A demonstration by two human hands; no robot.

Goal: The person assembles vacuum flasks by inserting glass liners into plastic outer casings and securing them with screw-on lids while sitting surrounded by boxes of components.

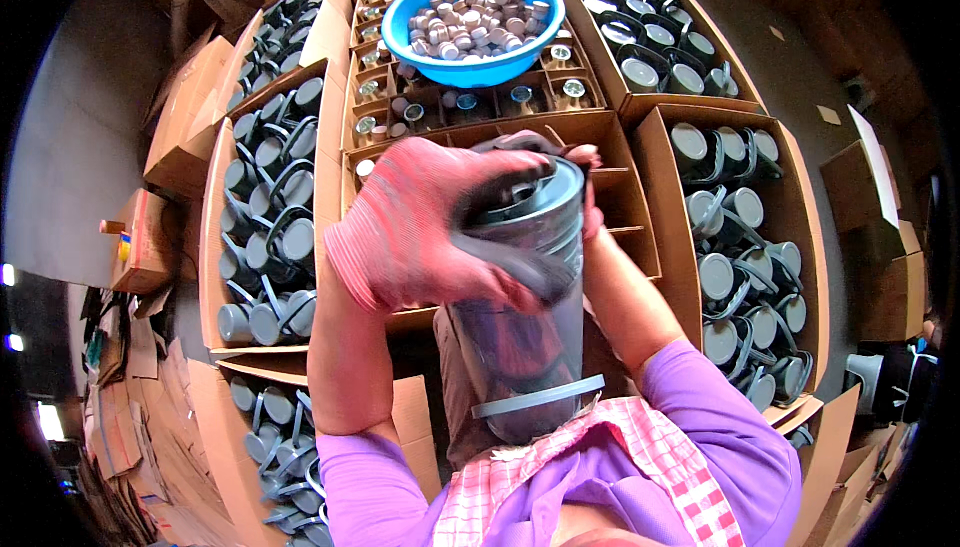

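Between my hands is a tall clear plastic bottle (520, 342) with a grey-blue lid (555, 192), its base tilted toward my body. A thin grey band (538, 397) crosses it near the bottom. My left hand (430, 222), in a red glove with dark fingers, curls around the lid end and is somewhat blurred. On the far right side of the lid, my right hand (590, 182) grips the same end; most of its fingers are hidden behind the bottle.
Beyond my hands a blue basin (475, 72) full of small pale caps rests on a divided carton (475, 132) of bottles. Open cartons (262, 352) (740, 112) of grey lids with handles line both sides. Flattened cardboard (120, 412) lies at the left.
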